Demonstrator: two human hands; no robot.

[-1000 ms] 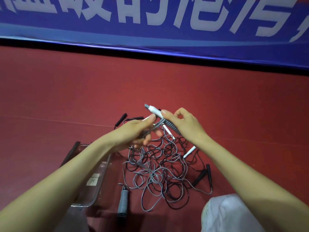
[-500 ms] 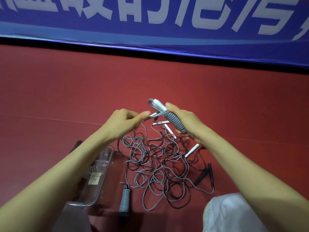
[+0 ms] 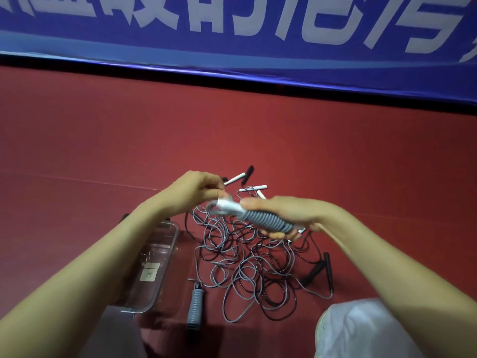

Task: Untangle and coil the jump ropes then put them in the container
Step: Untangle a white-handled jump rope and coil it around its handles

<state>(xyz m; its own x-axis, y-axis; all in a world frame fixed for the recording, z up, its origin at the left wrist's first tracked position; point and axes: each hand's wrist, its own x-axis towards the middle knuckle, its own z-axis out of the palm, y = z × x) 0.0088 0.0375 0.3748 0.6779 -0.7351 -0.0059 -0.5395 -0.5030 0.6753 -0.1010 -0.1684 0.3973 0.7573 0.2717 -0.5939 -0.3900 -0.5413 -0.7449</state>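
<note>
The grey ribbed handle (image 3: 263, 222) of one jump rope is held above the floor, enclosed in the grip of the right hand (image 3: 296, 215), its silver end turned toward the left hand (image 3: 198, 189). Compared with half a second ago, the handle has been lowered and laid nearly level, and the hands have been brought closer together. The left grip is blurred, but the grey cord (image 3: 195, 257) seems to be pinched just where it leaves the handle. This is judged to be one rope being traced out from its end, with untangling barely begun.

The tangle of cords (image 3: 247, 264) is spread on the red floor (image 3: 335, 164) below the hands, uncoiled. A second grey handle (image 3: 195, 306) lies just beside the clear plastic container (image 3: 176, 229), in which no rope is seen. Black handles (image 3: 321, 270) to the right and white handles (image 3: 235, 180) on the far side belong to other ropes. Their cords are crossed through the grey one and are expected to snag any pull.
</note>
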